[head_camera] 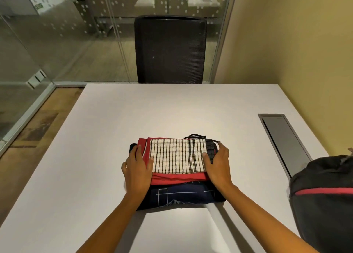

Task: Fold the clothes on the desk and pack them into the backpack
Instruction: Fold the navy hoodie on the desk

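- Pressing on the stack of folded clothes [177, 184] from both sides, I have my left hand [138, 170] on its left edge and my right hand [219, 164] on its right edge.
- My left hand lies flat with the fingers straight and slightly spread over the red garment [172, 177]; its thumb touches the edge of the checked cloth [177, 155].
- My right thumb rests on the checked cloth, and the fingers run along the right flank of the stack, over a dark grey garment [211, 149]. I cannot tell whether they curl under it.
- Between my hands, the checked cloth lies on top, the red garment under it, and a navy garment [181, 195] with white line print at the bottom, nearest my wrists.
- Just beyond my right fingertips, a black cord [194, 136] sticks out from the far edge of the stack.
- The stack sits on the white desk [133, 115].
- Well to the right of my right hand, the backpack [324, 205], black with a red stripe, stands at the desk's edge, apart from the stack.
- Between my right hand and the backpack, farther out, a grey hatch [284, 140] is set into the desk.
- Far beyond both hands, a black chair [170, 50] stands behind the desk.
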`<state>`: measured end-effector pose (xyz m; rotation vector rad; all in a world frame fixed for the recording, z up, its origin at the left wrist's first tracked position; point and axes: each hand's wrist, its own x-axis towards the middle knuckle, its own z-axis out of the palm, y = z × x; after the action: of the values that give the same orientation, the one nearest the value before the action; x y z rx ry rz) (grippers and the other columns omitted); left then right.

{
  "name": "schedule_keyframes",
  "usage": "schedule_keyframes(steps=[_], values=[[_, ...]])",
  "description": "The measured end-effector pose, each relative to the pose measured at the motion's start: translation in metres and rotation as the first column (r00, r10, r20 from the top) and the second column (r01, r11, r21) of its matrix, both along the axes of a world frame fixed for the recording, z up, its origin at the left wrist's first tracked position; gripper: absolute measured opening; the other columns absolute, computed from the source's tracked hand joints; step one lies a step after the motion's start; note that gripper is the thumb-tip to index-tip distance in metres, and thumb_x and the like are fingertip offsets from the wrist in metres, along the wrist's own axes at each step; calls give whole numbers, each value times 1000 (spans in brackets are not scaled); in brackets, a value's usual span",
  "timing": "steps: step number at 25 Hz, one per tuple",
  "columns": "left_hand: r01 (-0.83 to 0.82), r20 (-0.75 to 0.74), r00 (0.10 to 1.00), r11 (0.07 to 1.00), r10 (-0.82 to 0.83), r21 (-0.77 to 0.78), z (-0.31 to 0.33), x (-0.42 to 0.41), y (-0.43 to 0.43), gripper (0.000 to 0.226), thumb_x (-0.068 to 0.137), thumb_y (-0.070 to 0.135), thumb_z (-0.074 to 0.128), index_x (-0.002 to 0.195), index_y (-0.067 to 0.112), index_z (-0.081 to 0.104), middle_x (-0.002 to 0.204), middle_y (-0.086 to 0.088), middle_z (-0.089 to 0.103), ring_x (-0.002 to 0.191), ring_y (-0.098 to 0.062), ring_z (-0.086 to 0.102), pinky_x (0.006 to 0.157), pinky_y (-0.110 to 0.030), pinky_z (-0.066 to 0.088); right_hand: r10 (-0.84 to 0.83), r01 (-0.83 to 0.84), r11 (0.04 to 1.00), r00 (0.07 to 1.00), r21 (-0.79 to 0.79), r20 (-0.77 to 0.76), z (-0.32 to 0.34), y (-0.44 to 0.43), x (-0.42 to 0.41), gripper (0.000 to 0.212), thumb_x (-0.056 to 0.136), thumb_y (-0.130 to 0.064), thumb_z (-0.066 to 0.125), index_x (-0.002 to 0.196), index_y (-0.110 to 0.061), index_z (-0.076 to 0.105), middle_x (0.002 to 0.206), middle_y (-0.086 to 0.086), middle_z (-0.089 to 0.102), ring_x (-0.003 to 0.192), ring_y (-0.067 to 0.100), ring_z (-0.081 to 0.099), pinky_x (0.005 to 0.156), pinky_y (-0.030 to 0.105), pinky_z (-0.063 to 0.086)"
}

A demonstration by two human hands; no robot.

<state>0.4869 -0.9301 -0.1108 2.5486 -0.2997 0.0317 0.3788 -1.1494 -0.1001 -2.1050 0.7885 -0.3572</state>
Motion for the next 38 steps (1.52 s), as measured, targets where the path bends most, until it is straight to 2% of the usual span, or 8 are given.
schedule_keyframes(steps=[6,11,14,21,25,28,31,38], values=[[-234,-320,933,955,168,-180,-5,25,-11,64,93,50,49,141,7,40,134,-16,53,123,-34,50,105,-53,35,-47,69,979,992,192,-118,-6,-2,17,71,86,-47,67,138,-7,41,129,6,56,121,26,52,101,36,43],[-146,-282,952,987,119,-74,2,33,-9,24,98,25,49,102,4,60,91,-12,66,93,-33,61,85,-43,45,28,57,954,960,293,-278,3,-23,24,55,70,-60,76,104,-18,68,101,-1,71,100,20,65,90,36,52],[-78,-246,968,990,47,-117,9,23,-5,15,99,18,46,100,5,54,82,-6,61,75,-24,61,62,-33,44,28,33,946,983,322,-182,-6,-21,21,81,51,-77,73,109,-22,59,113,3,64,102,19,63,92,42,53],[-185,-216,964,973,152,-141,42,12,1,29,99,32,45,86,8,55,72,-1,56,62,-11,49,49,-22,29,1,17,953,998,304,-59,9,-10,20,62,83,-47,70,127,-15,40,110,2,64,100,23,62,82,31,47],[-230,-193,952,971,237,60,39,5,-1,38,99,38,41,106,4,57,100,-12,64,89,-30,61,77,-39,45,-129,164,971,972,176,-196,6,6,22,69,88,-52,62,132,-10,30,123,15,56,106,36,58,84,42,48],[-200,23,980,975,199,98,28,-14,-6,45,99,33,36,135,8,46,135,-11,52,119,-29,52,99,-47,35,-214,165,951,962,-263,-171,1,14,17,68,90,-44,61,138,-4,34,131,19,46,111,38,52,88,46,46],[49,236,970,996,-64,71,30,-28,-18,50,96,31,32,142,12,42,149,-7,38,138,-24,34,113,-46,27,37,-24,773,999,-634,7,8,22,19,55,92,-35,59,137,-6,44,140,18,44,129,35,39,108,46,31],[310,92,933,906,-348,286,-16,-12,-35,60,98,47,25,154,30,11,162,0,5,149,-21,5,120,-45,13,390,-519,588,854,-621,-344,-25,23,24,60,100,-59,23,154,-35,12,164,1,3,150,27,-4,117,59,11]])
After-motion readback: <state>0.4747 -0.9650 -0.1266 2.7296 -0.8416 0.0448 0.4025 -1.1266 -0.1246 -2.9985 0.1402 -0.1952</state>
